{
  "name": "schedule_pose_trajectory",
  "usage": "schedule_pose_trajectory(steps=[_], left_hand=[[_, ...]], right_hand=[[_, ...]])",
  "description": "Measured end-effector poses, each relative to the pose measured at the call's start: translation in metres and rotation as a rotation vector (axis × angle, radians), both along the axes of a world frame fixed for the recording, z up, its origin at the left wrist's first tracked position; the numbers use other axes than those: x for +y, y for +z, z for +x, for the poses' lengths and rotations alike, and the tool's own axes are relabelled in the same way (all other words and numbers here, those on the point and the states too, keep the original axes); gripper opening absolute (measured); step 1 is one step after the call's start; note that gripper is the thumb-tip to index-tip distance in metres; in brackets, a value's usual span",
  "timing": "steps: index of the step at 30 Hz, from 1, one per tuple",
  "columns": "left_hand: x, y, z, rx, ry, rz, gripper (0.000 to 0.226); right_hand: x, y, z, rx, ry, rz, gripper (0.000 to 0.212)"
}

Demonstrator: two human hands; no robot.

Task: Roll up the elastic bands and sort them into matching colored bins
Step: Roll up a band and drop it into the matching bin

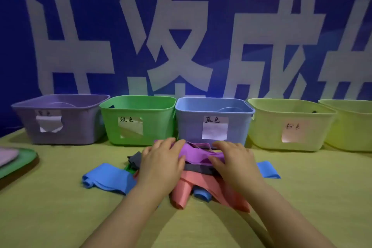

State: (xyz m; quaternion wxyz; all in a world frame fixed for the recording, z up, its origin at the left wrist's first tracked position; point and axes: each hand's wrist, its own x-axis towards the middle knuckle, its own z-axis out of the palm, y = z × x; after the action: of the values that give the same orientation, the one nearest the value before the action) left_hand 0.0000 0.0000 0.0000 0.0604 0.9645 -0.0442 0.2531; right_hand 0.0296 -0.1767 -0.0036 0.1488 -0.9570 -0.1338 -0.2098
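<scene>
Left hand (161, 164) palm-down on left end of purple band (198, 154), fingers together, lightly bent; right hand (235, 162) likewise on right end, thumb along near edge. Pinching or only pressing: cannot tell.

Purple band on top of loose pile at table centre, just near of blue bin (191, 125). Beneath it: grey band (199, 169), pink band (183, 191) nearest, blue band (108, 179) spilling left, second blue band (267, 169) out right, sliver of green band (128, 168) at left.

Surface: yellow-green cloth (302, 187) over table. Far side, left to right in a row: purple bin (60, 127), green bin (138, 127), blue bin, yellow-green bin (289, 125), yellow bin (352, 127) cut by right edge. Paper labels on the first four fronts. Green tray (22, 159) at left edge, pale pink item (8, 156) on it.

Behind: blue banner (181, 26), large white characters
</scene>
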Motion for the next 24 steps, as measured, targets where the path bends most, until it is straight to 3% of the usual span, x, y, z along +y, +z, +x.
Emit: schedule_pose_trajectory(steps=[5,11,16,20,24], left_hand=[[-0.006,-0.012,0.007,0.035,-0.013,0.009,0.049],[0.002,-0.013,0.009,0.057,0.051,-0.041,0.068],[0.011,-0.012,0.007,0.077,0.068,-0.119,0.085],[0.014,-0.014,0.009,0.055,0.037,-0.144,0.089],[0.016,-0.015,0.011,0.076,0.016,-0.162,0.088]], right_hand=[[0.003,-0.006,0.007,0.018,0.065,-0.030,0.045],[0.022,0.001,0.018,0.002,0.106,-0.022,0.037],[0.060,0.007,0.030,0.220,0.252,0.092,0.057],[0.066,0.003,0.037,0.187,0.205,0.042,0.058],[0.061,0.003,0.032,0.117,0.209,0.122,0.045]])
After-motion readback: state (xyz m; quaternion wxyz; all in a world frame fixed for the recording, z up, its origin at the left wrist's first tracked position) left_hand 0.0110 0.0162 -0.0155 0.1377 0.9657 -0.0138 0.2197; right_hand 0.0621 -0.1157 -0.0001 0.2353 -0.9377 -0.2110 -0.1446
